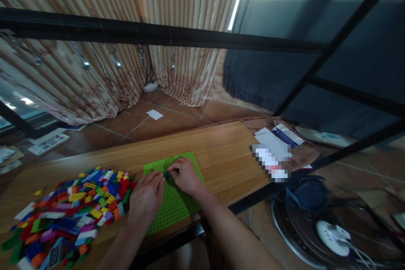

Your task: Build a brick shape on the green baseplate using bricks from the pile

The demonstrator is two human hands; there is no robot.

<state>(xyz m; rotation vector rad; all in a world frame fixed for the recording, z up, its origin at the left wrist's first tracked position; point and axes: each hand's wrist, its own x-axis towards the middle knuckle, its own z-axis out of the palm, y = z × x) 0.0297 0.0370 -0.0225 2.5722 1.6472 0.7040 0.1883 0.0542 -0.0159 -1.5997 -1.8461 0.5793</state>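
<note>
A lime-green studded baseplate (177, 207) lies on the wooden table. Over its upper part, my left hand (147, 194) and my right hand (185, 175) meet with fingers pinched. Between their fingertips shows a small dark green toy brick (166, 174), which both hands touch. Whether the brick is pressed onto the studs or held just above them I cannot tell. Left of the plate, close to my left hand, spreads a large pile of loose toy bricks (77, 197) in many colours.
The wooden table (221, 152) runs left to right, with a black metal bar crossing beyond it. Papers (274, 143) lie off its right end. A white power strip (332, 238) with cables sits at the lower right. Patterned curtains (177, 4) hang behind.
</note>
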